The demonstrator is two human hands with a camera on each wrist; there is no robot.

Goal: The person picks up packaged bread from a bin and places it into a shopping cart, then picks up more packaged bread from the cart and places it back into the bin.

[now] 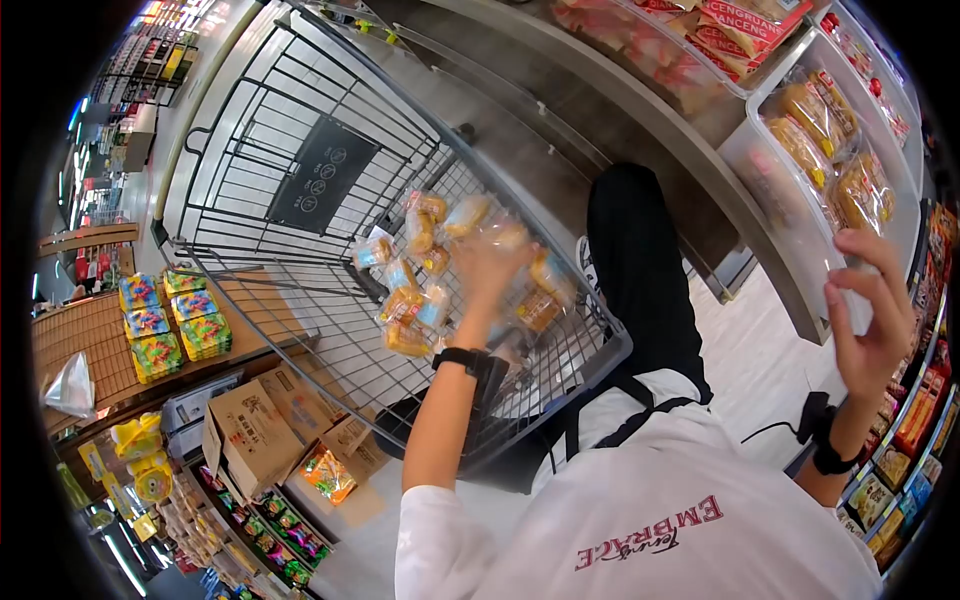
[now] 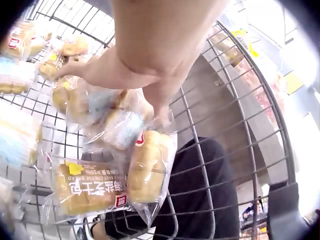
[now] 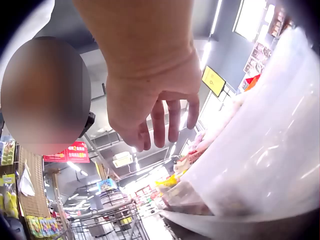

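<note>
My left hand [image 1: 495, 265] reaches down into the shopping cart [image 1: 615, 350], blurred, over several clear-wrapped bread packs. In the left wrist view its thumb and a finger are spread around packs with pale blue labels [image 2: 122, 127]; I cannot tell whether it grips one. A fingertip sits right at the top of an upright bread pack [image 2: 150, 167], beside a flat cheese bread pack [image 2: 85, 190]. My right hand [image 1: 875, 310] is raised beside a clear plastic bin [image 1: 745, 150] of wrapped bread [image 1: 865, 190]. Its fingers bend loosely with nothing between them.
Red-printed packets [image 1: 745, 35] fill another bin on the counter. Past the cart stand cardboard boxes [image 1: 255, 430] and a wooden display [image 1: 75, 270] with colourful packs [image 1: 155, 355]. Snack shelves [image 1: 915, 420] run along the right. The person's dark-trousered leg [image 1: 640, 260] is between cart and counter.
</note>
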